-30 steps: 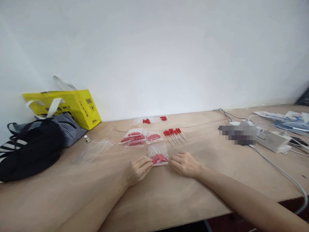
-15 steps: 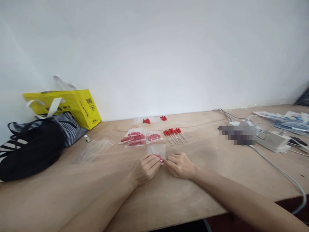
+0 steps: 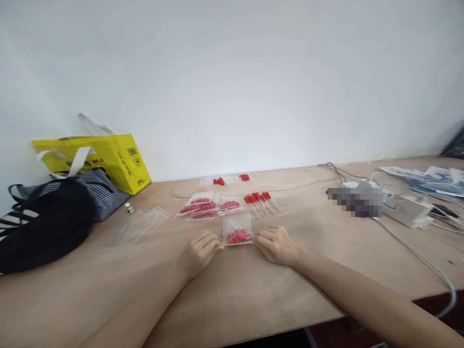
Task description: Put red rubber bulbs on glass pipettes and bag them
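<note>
A small clear zip bag (image 3: pixel 237 223) lies in front of me with several red-tipped white sticks inside, red ends toward me. My left hand (image 3: pixel 203 250) is closed, its fingertips pinching the bag's near left corner. At the near right corner, my right hand (image 3: pixel 276 245) is closed in a pinch too. Just beyond are a filled zip bag (image 3: pixel 230 205) and an overlapping pile of filled bags (image 3: pixel 200 208). Loose red-tipped sticks (image 3: pixel 261 203) lie fanned out behind the right hand.
Flat clear bags (image 3: pixel 143 224) and a small bottle (image 3: pixel 129 208) lie to the left. A yellow bag (image 3: pixel 123 162) and a black bag (image 3: pixel 61 227) stand farther left. More red pieces (image 3: pixel 219 181) rest near the wall. A power strip (image 3: pixel 409 212) with cables is on the right.
My left hand has slid left along the bag's near edge to its corner, and my right hand has shifted slightly right. More of the bag and its red tips now shows.
</note>
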`<state>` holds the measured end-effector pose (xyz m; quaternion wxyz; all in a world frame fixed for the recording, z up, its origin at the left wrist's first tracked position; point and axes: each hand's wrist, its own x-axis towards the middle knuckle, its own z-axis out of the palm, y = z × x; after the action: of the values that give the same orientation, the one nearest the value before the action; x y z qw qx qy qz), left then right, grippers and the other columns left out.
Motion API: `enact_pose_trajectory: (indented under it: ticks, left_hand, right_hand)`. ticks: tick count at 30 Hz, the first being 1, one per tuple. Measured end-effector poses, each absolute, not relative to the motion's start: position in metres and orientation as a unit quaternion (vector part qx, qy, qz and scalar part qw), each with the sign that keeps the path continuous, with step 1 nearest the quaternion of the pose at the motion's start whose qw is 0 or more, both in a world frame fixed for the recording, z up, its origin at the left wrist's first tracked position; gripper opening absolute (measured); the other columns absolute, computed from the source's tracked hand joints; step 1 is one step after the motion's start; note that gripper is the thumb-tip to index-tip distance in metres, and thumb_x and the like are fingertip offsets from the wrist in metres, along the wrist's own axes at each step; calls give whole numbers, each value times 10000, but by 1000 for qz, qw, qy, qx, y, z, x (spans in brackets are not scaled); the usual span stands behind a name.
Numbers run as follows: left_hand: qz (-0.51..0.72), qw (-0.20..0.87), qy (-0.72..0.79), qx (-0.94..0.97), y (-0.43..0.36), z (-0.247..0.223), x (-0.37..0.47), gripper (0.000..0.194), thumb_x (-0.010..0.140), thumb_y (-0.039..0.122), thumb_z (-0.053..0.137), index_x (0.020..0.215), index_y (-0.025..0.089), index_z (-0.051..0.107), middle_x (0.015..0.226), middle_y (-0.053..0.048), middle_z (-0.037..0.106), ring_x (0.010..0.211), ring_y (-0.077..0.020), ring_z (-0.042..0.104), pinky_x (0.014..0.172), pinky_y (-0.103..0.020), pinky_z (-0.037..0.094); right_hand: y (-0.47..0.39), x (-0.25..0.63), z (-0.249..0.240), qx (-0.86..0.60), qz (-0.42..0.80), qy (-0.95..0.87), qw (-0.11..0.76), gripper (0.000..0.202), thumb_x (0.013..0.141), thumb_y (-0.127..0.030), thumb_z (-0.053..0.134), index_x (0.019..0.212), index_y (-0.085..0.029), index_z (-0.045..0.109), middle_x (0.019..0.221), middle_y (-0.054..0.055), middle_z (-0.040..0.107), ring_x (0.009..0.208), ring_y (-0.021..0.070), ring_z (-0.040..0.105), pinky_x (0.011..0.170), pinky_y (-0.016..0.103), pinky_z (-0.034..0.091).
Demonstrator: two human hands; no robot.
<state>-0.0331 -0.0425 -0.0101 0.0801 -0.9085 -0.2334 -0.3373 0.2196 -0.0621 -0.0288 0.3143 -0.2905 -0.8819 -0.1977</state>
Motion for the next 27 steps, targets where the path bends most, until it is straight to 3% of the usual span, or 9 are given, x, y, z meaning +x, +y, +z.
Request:
enact_pose_trajectory:
  ticks: [2, 5, 7, 9, 11, 13, 18, 24, 27]
  left_hand:
    - [-330, -98, -335, -877, -44, -8, -30, 225, 830, 312, 437, 679, 166, 516, 640, -10, 551, 614, -131, 540, 574, -261, 449]
    - [-355, -381, -477, -708, -44, -4, -18, 279, 843, 412, 355, 970, 178, 437, 762, -22, 568, 614, -121, 570, 570, -268, 472]
    - [-361, -499, -522, -590, -44, 0, -9, 371, 816, 411, 413, 1099, 188, 326, 803, -23, 574, 619, -116, 583, 577, -268, 475]
    - [-359, -548, -526, -542, -45, 2, -1, 506, 727, 356, 567, 1129, 197, 305, 778, -2, 576, 640, -115, 587, 608, -264, 471]
    - [-358, -566, -506, -543, -49, 2, 3, 561, 629, 293, 667, 1096, 193, 374, 780, 3, 584, 680, -121, 587, 633, -259, 464]
    - [-342, -574, -501, -550, -56, 1, 0, 484, 585, 273, 693, 1003, 169, 474, 777, -8, 599, 667, -122, 584, 609, -246, 453]
    - [-334, -560, -504, -567, -66, 2, -16, 395, 605, 295, 664, 951, 146, 548, 700, -5, 628, 544, -96, 551, 538, -224, 430]
    - [-393, -373, -548, -637, -9, 25, 4, 273, 650, 234, 616, 908, 144, 600, 886, -48, 644, 666, -137, 601, 624, -252, 474]
    - [-382, -338, -576, -639, 31, 29, 22, 225, 700, 195, 556, 909, 126, 601, 906, -70, 643, 629, -123, 607, 619, -240, 471]
  right_hand:
    - [-62, 221, -29, -291, -180, -887, 311, 250, 825, -135, 324, 687, -167, 530, 576, 1, 507, 517, 96, 432, 481, 238, 253]
    - [-62, 219, -29, -277, -161, -896, 309, 247, 826, -134, 316, 722, -168, 537, 585, 5, 516, 523, 100, 447, 482, 233, 269]
    - [-62, 216, -29, -260, -148, -903, 307, 246, 819, -124, 309, 761, -168, 544, 602, 11, 532, 532, 104, 462, 488, 232, 285]
    - [-64, 212, -28, -246, -132, -911, 303, 249, 814, -115, 307, 811, -168, 551, 623, 14, 550, 535, 106, 471, 492, 232, 297]
    - [-67, 211, -26, -242, -111, -917, 297, 253, 817, -115, 312, 866, -171, 554, 651, 15, 567, 547, 107, 483, 497, 229, 307]
    - [-70, 212, -22, -251, -84, -919, 292, 245, 829, -142, 326, 921, -178, 549, 691, 19, 583, 581, 112, 503, 501, 225, 313]
    - [-68, 223, -16, -319, -25, -900, 296, 243, 867, -217, 327, 984, -186, 537, 745, 26, 600, 651, 130, 539, 527, 225, 331]
    - [-59, 228, -21, -355, -4, -886, 299, 231, 867, -241, 346, 925, -174, 560, 725, 29, 593, 643, 122, 542, 551, 215, 340]
    - [-60, 229, -21, -361, -25, -881, 306, 220, 859, -238, 359, 902, -179, 567, 679, 17, 578, 592, 110, 524, 502, 213, 302]
